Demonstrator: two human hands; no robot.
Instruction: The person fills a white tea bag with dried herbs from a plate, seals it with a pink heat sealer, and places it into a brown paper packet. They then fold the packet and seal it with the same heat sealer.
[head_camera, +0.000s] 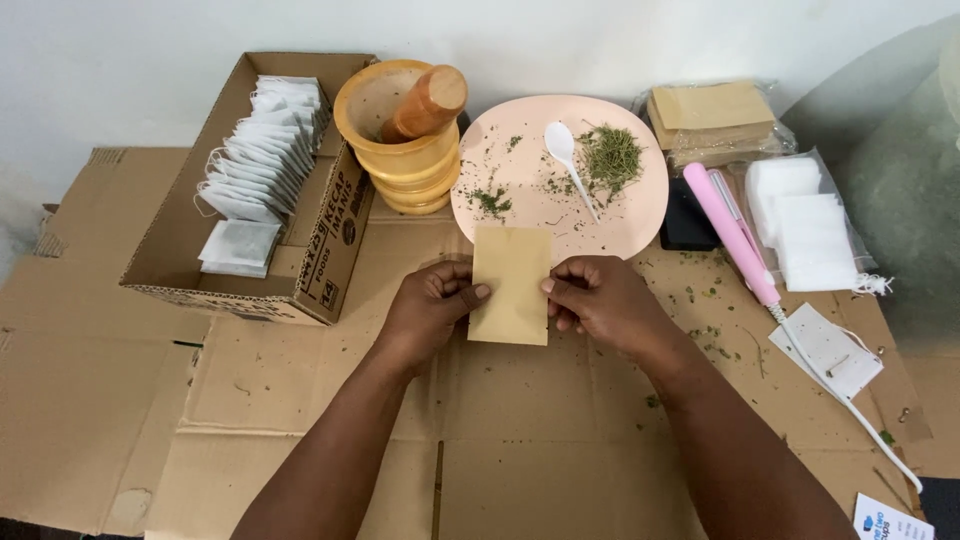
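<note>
Forearms reach in from the bottom edge over flattened cardboard (520, 430) strewn with green flecks. Between both hands a small tan pouch (511, 285) is held upright by its side edges, just in front of the plate. The left hand (428, 305) pinches the pouch's left edge, thumb on the front face and fingers curled behind. The right hand (598, 298) grips the right edge the same way, thumb tip on the paper.

Right of the hands, a white sachet (826, 349) lies flat on the cardboard, beside a pink sealer (729, 231) whose white cord runs toward the near right corner. A printed card (888, 520) peeks in at that corner.

Just beyond the pouch sits a pale pink plate (520, 195) carrying a white spoon (566, 155) and a heap of dried herbs (611, 156), with smaller crumbs scattered to the left. Left of the plate stands a yellow wooden mortar (400, 150) with a pestle (428, 102) leaning in it. Farther left, an open box (250, 260) holds rows of white filter bags (262, 160). At the far right, a packet of tan pouches (712, 115) and a clear bag of white sachets (805, 225) rest by the wall.
</note>
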